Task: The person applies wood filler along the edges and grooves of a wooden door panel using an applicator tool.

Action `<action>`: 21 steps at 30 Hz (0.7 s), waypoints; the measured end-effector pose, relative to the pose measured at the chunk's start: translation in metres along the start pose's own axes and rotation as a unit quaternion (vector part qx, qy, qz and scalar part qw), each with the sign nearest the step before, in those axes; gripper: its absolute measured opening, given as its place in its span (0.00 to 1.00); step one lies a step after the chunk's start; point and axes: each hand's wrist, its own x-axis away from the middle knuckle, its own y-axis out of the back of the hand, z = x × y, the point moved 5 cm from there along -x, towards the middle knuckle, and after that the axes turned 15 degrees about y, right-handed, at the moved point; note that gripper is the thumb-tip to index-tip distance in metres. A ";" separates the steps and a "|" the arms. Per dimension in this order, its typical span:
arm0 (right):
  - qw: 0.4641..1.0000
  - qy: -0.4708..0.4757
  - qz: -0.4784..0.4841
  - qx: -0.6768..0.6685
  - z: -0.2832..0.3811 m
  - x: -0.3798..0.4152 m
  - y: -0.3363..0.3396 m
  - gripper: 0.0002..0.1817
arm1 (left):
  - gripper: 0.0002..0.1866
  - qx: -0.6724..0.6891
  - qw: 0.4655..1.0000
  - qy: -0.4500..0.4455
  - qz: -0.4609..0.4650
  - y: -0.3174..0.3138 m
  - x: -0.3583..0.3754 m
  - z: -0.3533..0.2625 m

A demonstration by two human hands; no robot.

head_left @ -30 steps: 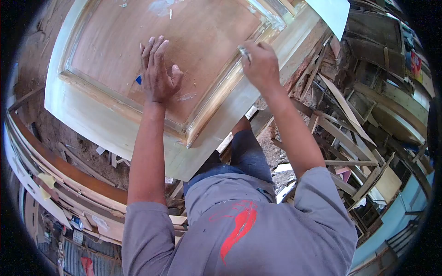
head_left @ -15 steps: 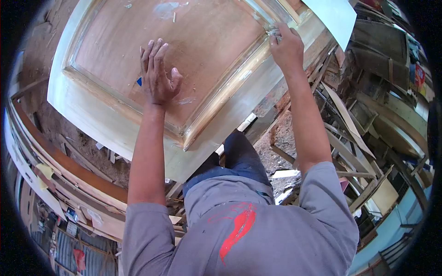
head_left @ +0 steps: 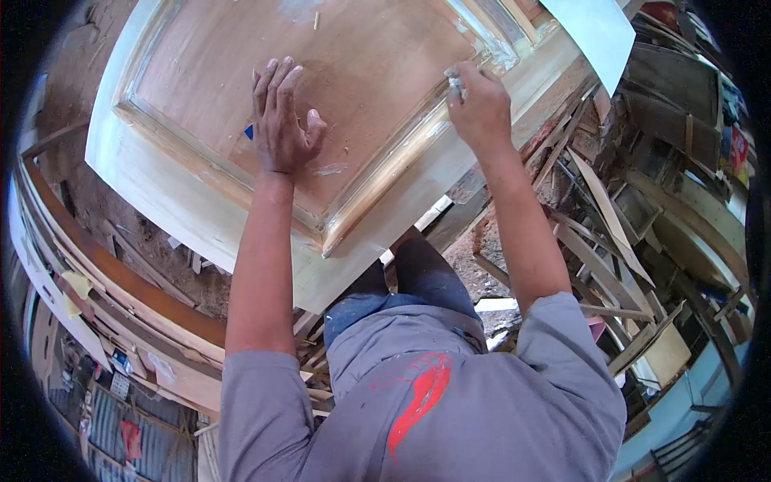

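A wooden panel door [head_left: 377,64] with raised moulding [head_left: 393,173] lies below me, its recessed face dusty and marked with pale smears. My left hand [head_left: 285,128] rests on the recessed face, fingers spread, holding nothing. Beside its wrist a small blue thing [head_left: 249,132] shows. My right hand [head_left: 482,108] is closed around a small whitish wad [head_left: 454,80], whose material I cannot make out, at the moulding near the panel's corner. A thin pale sliver [head_left: 316,21] lies farther up on the panel.
A white sheet [head_left: 598,36] juts out at the upper right. Scrap wood [head_left: 602,265] is piled to the right. Long curved-looking boards [head_left: 128,281] are stacked at the left. My legs [head_left: 426,277] stand close to the door's near edge.
My right hand has moved down and left along the moulding, away from the panel's corner, still closed on the wad. My left hand stays spread in nearly the same place.
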 end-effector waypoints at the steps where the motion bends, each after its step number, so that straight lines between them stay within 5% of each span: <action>1: 1.000 -0.005 -0.003 0.000 0.006 0.002 -0.002 0.15 | 0.36 0.003 1.000 -0.002 0.001 0.001 0.000 -0.001; 21: 0.998 -0.022 0.017 -0.048 0.150 0.073 -0.047 0.14 | 0.38 0.063 0.996 -0.049 0.049 0.005 0.002 -0.001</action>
